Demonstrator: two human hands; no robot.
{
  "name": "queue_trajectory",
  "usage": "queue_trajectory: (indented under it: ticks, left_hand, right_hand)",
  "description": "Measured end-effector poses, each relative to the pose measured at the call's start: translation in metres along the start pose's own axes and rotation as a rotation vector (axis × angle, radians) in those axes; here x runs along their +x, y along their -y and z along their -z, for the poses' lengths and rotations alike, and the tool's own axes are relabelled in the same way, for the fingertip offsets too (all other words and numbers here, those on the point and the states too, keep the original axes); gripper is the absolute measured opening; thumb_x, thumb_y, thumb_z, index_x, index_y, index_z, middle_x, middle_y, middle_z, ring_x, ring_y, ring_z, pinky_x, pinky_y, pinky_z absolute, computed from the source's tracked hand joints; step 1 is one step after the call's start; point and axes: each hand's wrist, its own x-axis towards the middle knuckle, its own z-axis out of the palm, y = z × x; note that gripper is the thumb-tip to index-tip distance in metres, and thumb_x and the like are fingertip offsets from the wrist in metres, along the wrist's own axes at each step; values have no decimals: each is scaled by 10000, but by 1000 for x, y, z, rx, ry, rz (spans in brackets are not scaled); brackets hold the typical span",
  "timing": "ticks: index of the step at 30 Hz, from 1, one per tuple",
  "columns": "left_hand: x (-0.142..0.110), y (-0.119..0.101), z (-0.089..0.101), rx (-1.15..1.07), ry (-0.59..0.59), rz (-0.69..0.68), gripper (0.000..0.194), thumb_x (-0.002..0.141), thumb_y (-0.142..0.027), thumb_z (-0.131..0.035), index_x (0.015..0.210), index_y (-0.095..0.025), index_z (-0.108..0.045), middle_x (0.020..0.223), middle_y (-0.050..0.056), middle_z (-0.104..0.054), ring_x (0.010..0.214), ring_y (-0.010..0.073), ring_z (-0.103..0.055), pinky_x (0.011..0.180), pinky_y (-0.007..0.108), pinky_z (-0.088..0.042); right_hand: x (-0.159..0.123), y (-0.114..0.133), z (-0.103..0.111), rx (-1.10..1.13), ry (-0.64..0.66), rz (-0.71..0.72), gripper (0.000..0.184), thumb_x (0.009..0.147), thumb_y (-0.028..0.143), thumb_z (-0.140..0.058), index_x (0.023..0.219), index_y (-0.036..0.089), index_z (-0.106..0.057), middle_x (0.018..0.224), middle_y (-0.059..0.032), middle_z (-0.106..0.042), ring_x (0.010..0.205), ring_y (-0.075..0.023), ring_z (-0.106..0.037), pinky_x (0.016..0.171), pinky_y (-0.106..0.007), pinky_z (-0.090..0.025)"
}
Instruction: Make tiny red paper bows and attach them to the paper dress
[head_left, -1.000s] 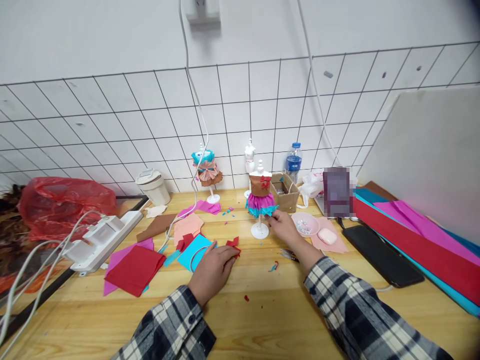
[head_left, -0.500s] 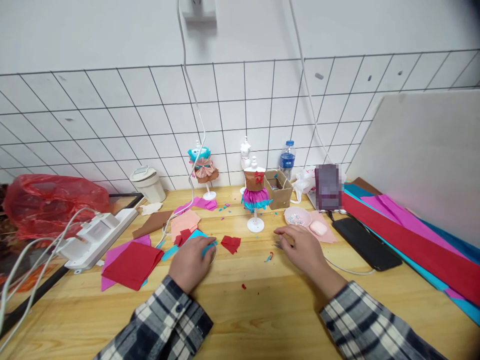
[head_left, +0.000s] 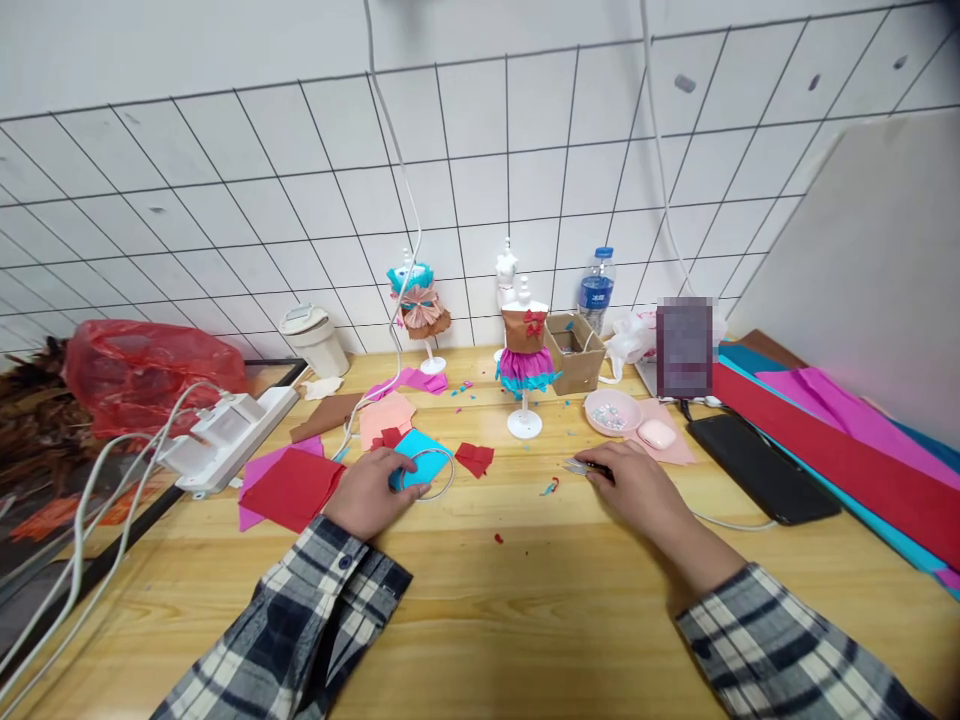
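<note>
We identify the containers first. The pink bowl (head_left: pixel 611 430), right of the dressed mannequin (head_left: pixel 524 345), holds small shiny beads. The cardboard box (head_left: pixel 581 372) behind it holds loose scraps (one turquoise piece shows at its far side; the rest is too small to identify). The clear bottle (head_left: pixel 597 292) is capped and stands behind the box. The beige cup (head_left: pixel 319 342) has its lid on, so we cannot tell its contents.

The mannequin stands upright on the table (head_left: pixel 510 620), wearing a brown top with a red bow and a magenta skirt with turquoise trim. Our right hand (head_left: pixel 637 490) has its grip clamped on the dark handles of the scissors (head_left: pixel 581 466), blades pointing left. Our left hand (head_left: pixel 375 490) lies at the thin ring (head_left: pixel 451 478) and the turquoise sheet (head_left: pixel 424 455); thumb and forefinger are apart, and we cannot tell whether they pinch the ring.

Compared with one second ago, our right hand has left the skirt hem and moved to the scissors. Our left hand has withdrawn from the red piece (head_left: pixel 474 460), which now lies uncovered right of the ring. The mannequin remains standing.
</note>
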Motion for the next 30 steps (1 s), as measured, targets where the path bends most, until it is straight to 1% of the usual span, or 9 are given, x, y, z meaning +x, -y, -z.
queue_trajectory:
  ticks: [3,6,9,12,16,20,22,25,30]
  left_hand:
    - [6,0,-1,57,-140,-13,354,832,-489,-553,987,-204,-694,1010,78,-653,972,252,-593,865,369,-451]
    - [14,-19,-2,70,-342,-88,332,900,-420,-489,1031,-191,-691,1040,97,-645,1006,259,-567,899,393,-418]
    - [23,-51,-10,64,-270,-213,291,908,-367,-495,1051,-211,-694,1034,91,-650,990,253,-561,873,397,-403]
    - [30,-72,-22,13,-189,-222,230,872,-339,-548,966,-222,-722,982,88,-670,967,271,-562,854,431,-381]
    - [36,-68,-33,-257,-198,-136,206,854,-300,-557,845,-211,-742,893,79,-698,911,263,-583,850,423,-384]
    - [36,-55,-35,-402,-226,-92,249,869,-319,-531,912,-196,-743,932,75,-710,904,228,-606,847,363,-426]
    - [36,-54,-36,-484,-243,-63,249,860,-335,-543,911,-195,-743,937,67,-712,903,216,-613,854,341,-435]
    - [36,-56,-38,-614,-285,14,239,830,-346,-571,881,-178,-733,929,68,-711,892,217,-620,852,331,-441]
    - [34,-63,-34,-845,-345,119,218,821,-340,-532,848,-168,-664,890,65,-709,854,220,-625,793,324,-453]
  right_hand:
    - [0,-2,0,-13,7,-26,282,854,241,-547,1086,233,-706,1030,-66,-692,992,-237,-580,862,-344,-413]
    - [2,-1,-2,23,17,-68,315,829,193,-557,1110,233,-692,977,-64,-686,955,-224,-592,816,-319,-421]
    - [3,4,-5,81,9,-84,304,847,183,-524,1084,249,-703,961,-56,-677,915,-205,-609,784,-301,-433]
    - [3,12,-4,171,-27,-56,265,893,238,-487,1039,262,-707,1052,-42,-678,958,-195,-618,814,-297,-436]
    - [-1,26,2,230,21,-71,297,950,303,-385,1114,244,-626,1045,-37,-702,934,-193,-637,778,-305,-439]
    - [-9,37,3,117,104,-64,358,831,482,-584,1111,260,-596,1106,-34,-680,956,-227,-630,729,-300,-415]
    - [-10,42,-2,42,146,-42,290,813,433,-615,1044,258,-607,1051,-22,-685,907,-216,-635,681,-285,-394]
    - [-3,54,-14,-32,171,24,105,863,241,-520,902,238,-617,916,-9,-682,843,-182,-632,646,-267,-376]
    - [25,68,-25,-84,72,41,276,868,180,-479,1083,251,-637,1065,-47,-679,937,-202,-629,718,-283,-418]
